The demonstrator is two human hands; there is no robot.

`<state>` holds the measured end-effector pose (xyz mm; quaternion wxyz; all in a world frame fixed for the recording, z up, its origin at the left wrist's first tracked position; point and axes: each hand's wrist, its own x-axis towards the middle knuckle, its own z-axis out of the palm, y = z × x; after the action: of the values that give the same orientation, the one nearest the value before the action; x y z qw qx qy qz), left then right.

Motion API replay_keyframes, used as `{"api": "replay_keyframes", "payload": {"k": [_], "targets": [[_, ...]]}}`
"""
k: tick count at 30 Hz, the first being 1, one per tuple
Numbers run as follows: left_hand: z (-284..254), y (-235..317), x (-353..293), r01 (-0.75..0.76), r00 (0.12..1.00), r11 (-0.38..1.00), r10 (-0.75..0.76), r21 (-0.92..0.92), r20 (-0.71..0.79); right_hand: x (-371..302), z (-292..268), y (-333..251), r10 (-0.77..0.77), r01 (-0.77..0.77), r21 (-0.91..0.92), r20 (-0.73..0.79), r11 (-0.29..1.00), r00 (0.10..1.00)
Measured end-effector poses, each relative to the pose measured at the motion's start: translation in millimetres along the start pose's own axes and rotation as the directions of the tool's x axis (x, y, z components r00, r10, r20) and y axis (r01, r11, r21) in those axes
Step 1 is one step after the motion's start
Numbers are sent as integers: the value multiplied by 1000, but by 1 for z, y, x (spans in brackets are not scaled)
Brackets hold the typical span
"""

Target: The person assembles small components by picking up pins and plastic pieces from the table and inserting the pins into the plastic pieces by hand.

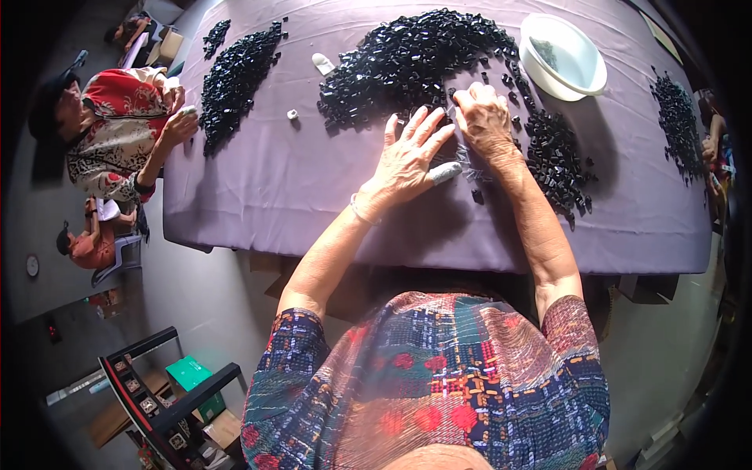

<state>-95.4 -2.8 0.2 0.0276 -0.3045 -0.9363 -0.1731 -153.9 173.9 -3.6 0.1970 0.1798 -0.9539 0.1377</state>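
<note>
Small shiny black pieces lie in a large curved heap (415,55) on the cloth-covered table. My left hand (407,157) rests at the near edge of this heap, fingers spread and tips by the pieces; a pale grey cover sits on its thumb. Beside it, my right hand (486,117) has its fingers curled down and pinched together, and what they hold is hidden. Clear thin plastic scraps (474,171) lie between and below the hands, near a loose black piece (477,197). To the right of my right forearm spreads a smaller pile of black pieces (554,153).
A white plastic basin (546,81) with greenish contents stands at the far right. More black pieces (235,90) lie at the left, before a person in a patterned top (113,133). Another pile (677,125) is near the right edge. A small white object (292,114) sits left of the heap.
</note>
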Motion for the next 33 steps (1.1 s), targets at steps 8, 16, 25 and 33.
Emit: {"api": "replay_keyframes", "payload": {"k": [8, 16, 25, 33], "targets": [[-20, 6, -15, 9, 810, 955, -180, -295, -559, -16, -14, 13, -22, 27, 93, -47, 995, 999], [-19, 66, -55, 117, 809, -207, -547, -971, 214, -68, -77, -54, 267, -273, 876, 174, 397, 948], [-13, 79, -82, 151, 835, -341, -459, -928, 305, -114, -76, -78, 280, -428, 901, 394, 70, 875], [-18, 74, -83, 123, 885, -272, -406, -954, 230, -116, -78, -79, 266, -438, 898, 415, 34, 870]]}}
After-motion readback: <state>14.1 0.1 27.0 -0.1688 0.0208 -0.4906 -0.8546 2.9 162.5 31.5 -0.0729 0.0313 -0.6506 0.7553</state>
